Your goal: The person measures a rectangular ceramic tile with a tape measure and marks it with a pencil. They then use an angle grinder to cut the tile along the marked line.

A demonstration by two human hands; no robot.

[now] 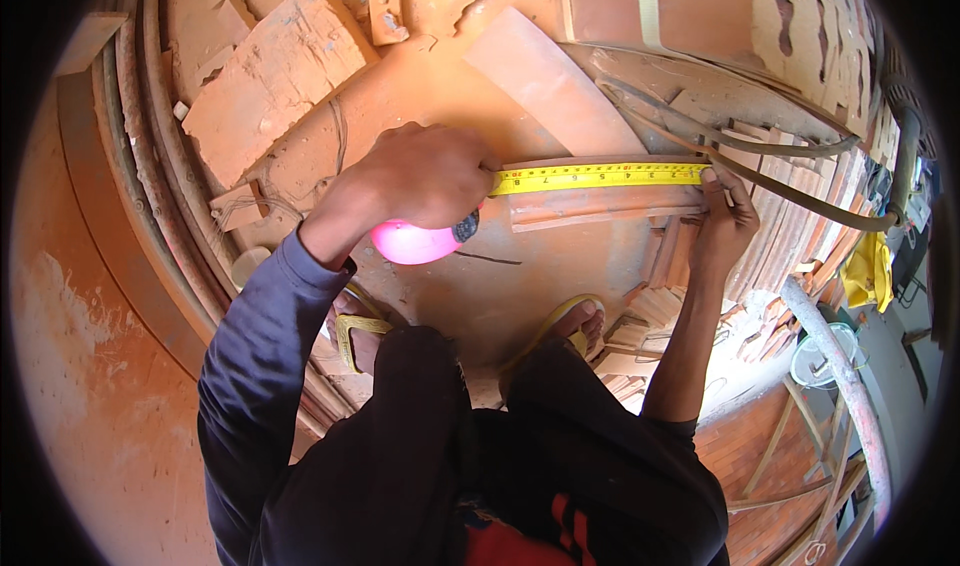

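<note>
A yellow tape measure blade [600,176] is stretched along a long, ribbed reddish-brown strip [600,209], which looks like a clay tile piece. My left hand [425,171] is closed at the left end of the blade. Below that hand bulges a bright pink, rounded case [415,244] with a dark patch, seemingly the tape measure's body; the fingers partly hide it. At the strip's right end my right hand [728,206] is closed, its thumb pressing on the end of the blade. The fingers beneath are partly hidden, along with whatever they grip of the strip.
A large dusty orange block [275,81] lies at the far left, beside bent pipes [165,166]. A flat pale slab [545,76] rests beyond the blade. Stacked narrow strips [785,206] stand at right under a curved dark hose [800,201]. My sandalled feet [575,326] are close below.
</note>
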